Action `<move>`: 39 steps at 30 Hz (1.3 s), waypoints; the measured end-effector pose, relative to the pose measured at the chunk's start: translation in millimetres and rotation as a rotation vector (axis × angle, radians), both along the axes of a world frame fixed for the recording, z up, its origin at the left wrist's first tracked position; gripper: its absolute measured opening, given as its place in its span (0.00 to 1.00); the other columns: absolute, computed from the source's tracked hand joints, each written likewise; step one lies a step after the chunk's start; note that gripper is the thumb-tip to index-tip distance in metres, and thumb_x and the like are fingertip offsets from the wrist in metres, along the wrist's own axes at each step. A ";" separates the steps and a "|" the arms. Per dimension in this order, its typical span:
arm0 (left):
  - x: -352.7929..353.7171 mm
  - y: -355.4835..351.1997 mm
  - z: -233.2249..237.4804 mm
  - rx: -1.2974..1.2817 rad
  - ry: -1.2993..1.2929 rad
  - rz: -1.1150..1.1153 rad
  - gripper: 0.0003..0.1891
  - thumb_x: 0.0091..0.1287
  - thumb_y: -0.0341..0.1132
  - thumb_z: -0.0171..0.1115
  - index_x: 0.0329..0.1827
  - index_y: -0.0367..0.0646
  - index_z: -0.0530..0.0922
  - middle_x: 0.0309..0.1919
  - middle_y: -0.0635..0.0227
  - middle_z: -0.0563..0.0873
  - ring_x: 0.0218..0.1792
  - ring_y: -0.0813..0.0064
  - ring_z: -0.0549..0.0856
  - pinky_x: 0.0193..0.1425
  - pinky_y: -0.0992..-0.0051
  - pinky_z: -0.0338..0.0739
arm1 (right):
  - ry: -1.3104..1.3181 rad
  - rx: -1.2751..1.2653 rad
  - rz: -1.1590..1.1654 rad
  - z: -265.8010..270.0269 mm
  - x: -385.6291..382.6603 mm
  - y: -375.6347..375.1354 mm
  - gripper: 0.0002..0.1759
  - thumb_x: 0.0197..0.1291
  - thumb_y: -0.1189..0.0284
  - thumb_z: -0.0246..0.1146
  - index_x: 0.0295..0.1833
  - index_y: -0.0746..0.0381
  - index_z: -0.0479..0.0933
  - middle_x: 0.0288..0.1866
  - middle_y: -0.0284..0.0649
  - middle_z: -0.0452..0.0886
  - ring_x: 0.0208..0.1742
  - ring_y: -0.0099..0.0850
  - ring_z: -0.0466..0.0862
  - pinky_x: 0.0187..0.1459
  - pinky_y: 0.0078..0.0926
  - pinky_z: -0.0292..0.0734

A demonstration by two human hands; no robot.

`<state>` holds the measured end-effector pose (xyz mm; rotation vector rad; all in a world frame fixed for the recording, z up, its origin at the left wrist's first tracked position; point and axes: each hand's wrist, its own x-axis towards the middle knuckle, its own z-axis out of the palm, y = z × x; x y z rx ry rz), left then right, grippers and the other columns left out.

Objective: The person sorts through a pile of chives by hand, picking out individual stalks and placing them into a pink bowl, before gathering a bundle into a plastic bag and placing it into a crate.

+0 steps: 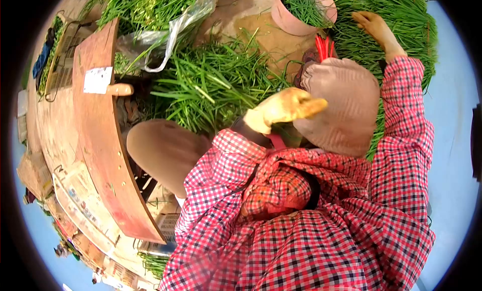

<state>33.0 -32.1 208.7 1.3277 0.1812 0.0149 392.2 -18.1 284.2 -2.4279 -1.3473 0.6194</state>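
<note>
My left hand (286, 108), in a yellowish glove, is raised in front of my body beside my knee. One finger points to the right, others look bent, and I see nothing held in it. Stretched out at the upper right, my right hand (372, 29) rests at the edge of a big pile of long thin green stalks (401, 20), its fingers extended. A bunch of red strips (325, 47) stands by my knee. Loose green stalks (211, 85) lie heaped between my legs and the wooden board.
A pink bucket (293, 21) holding green stalks stands at the top. The long reddish wooden board (100, 155), with white paper (97, 80) and a peg (120, 89), runs along the left. Near it are a clear plastic bag (173, 37) with greens and a crate (63, 55).
</note>
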 end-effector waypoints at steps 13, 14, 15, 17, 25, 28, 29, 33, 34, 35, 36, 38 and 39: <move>-27.4 -69.8 -6.5 0.518 -1.153 0.223 0.14 0.70 0.34 0.51 0.52 0.34 0.75 0.51 0.56 0.79 0.44 0.69 0.82 0.47 0.66 0.78 | -0.066 0.185 0.621 30.5 -203.2 76.3 0.17 0.62 0.61 0.62 0.51 0.61 0.79 0.42 0.37 0.84 0.39 0.25 0.80 0.42 0.23 0.75; -29.3 -58.2 -9.5 0.555 -1.244 0.236 0.16 0.71 0.34 0.50 0.56 0.33 0.74 0.54 0.56 0.79 0.46 0.72 0.82 0.49 0.68 0.79 | -0.035 0.245 0.821 -25.4 -190.7 110.5 0.23 0.64 0.55 0.59 0.57 0.59 0.76 0.49 0.39 0.83 0.48 0.30 0.81 0.50 0.26 0.75; -55.3 -30.5 -16.9 0.208 -0.868 0.273 0.17 0.71 0.34 0.49 0.58 0.32 0.72 0.52 0.55 0.80 0.42 0.73 0.82 0.44 0.72 0.79 | -0.044 0.125 0.745 -33.4 -219.3 113.0 0.26 0.63 0.53 0.60 0.57 0.61 0.76 0.49 0.41 0.83 0.48 0.32 0.82 0.51 0.27 0.75; -124.5 -0.4 -33.0 0.004 -0.349 0.665 0.14 0.69 0.34 0.50 0.51 0.32 0.73 0.42 0.59 0.79 0.33 0.76 0.79 0.35 0.75 0.77 | -0.010 0.061 0.591 -49.5 -270.8 100.5 0.30 0.61 0.50 0.60 0.57 0.64 0.75 0.48 0.45 0.83 0.48 0.34 0.82 0.51 0.28 0.75; -256.1 31.4 -164.8 0.052 1.225 1.799 0.24 0.64 0.48 0.56 0.46 0.30 0.79 0.36 0.53 0.86 0.34 0.60 0.84 0.39 0.61 0.77 | -0.004 -0.081 0.436 -211.5 -253.5 127.9 0.34 0.61 0.44 0.55 0.55 0.64 0.76 0.47 0.59 0.80 0.50 0.53 0.80 0.53 0.43 0.74; -271.1 41.6 -250.7 0.729 1.771 0.708 0.30 0.65 0.35 0.56 0.68 0.35 0.57 0.41 0.60 0.86 0.30 0.70 0.83 0.34 0.68 0.75 | -0.645 -0.310 1.003 -305.9 -197.2 149.5 0.28 0.66 0.57 0.53 0.66 0.64 0.67 0.65 0.51 0.69 0.61 0.46 0.73 0.59 0.35 0.70; -271.6 44.7 -278.6 0.890 1.848 0.336 0.35 0.64 0.32 0.55 0.72 0.38 0.48 0.42 0.63 0.87 0.28 0.73 0.82 0.32 0.70 0.74 | -1.277 -0.212 1.430 -333.1 -181.9 154.1 0.27 0.67 0.62 0.52 0.69 0.63 0.64 0.72 0.47 0.62 0.67 0.42 0.69 0.62 0.33 0.68; -273.0 36.8 -291.6 0.880 1.756 0.119 0.46 0.64 0.33 0.56 0.77 0.45 0.32 0.37 0.65 0.88 0.26 0.73 0.85 0.29 0.69 0.74 | -1.535 -0.530 1.544 -265.2 -191.9 108.7 0.31 0.67 0.67 0.50 0.74 0.60 0.56 0.77 0.35 0.53 0.72 0.31 0.61 0.66 0.31 0.60; -283.6 30.0 -316.5 0.951 1.741 0.252 0.46 0.63 0.33 0.56 0.77 0.45 0.32 0.34 0.65 0.88 0.26 0.72 0.85 0.28 0.68 0.74 | -1.508 -0.499 1.494 -268.7 -197.6 113.7 0.31 0.66 0.67 0.50 0.74 0.60 0.56 0.78 0.35 0.53 0.73 0.31 0.60 0.66 0.31 0.60; -294.3 23.4 -342.1 1.020 1.714 0.384 0.47 0.63 0.34 0.56 0.77 0.45 0.32 0.31 0.66 0.88 0.25 0.72 0.85 0.27 0.68 0.74 | -1.463 -0.483 1.454 -279.8 -200.9 111.5 0.30 0.66 0.67 0.50 0.73 0.61 0.57 0.78 0.34 0.53 0.73 0.30 0.60 0.65 0.32 0.60; -301.1 12.2 -349.4 1.089 1.658 0.428 0.46 0.62 0.34 0.57 0.77 0.45 0.34 0.28 0.68 0.87 0.25 0.73 0.85 0.27 0.68 0.74 | -1.570 -0.402 1.416 -309.0 -196.2 109.7 0.30 0.66 0.67 0.51 0.73 0.61 0.58 0.78 0.35 0.53 0.73 0.30 0.60 0.64 0.29 0.60; -291.8 -24.2 -339.6 1.114 1.749 0.377 0.45 0.62 0.34 0.57 0.77 0.43 0.37 0.22 0.70 0.85 0.21 0.75 0.83 0.27 0.69 0.74 | -1.445 -0.474 1.330 -264.8 -222.1 69.9 0.31 0.65 0.70 0.50 0.73 0.63 0.57 0.77 0.37 0.54 0.74 0.29 0.57 0.64 0.28 0.61; -290.7 -20.2 -349.9 1.117 1.728 0.278 0.45 0.61 0.34 0.58 0.77 0.43 0.38 0.20 0.70 0.84 0.21 0.75 0.82 0.28 0.70 0.74 | -1.309 -0.431 1.219 -315.4 -223.1 80.1 0.32 0.64 0.72 0.49 0.73 0.65 0.55 0.76 0.38 0.55 0.73 0.30 0.58 0.64 0.26 0.61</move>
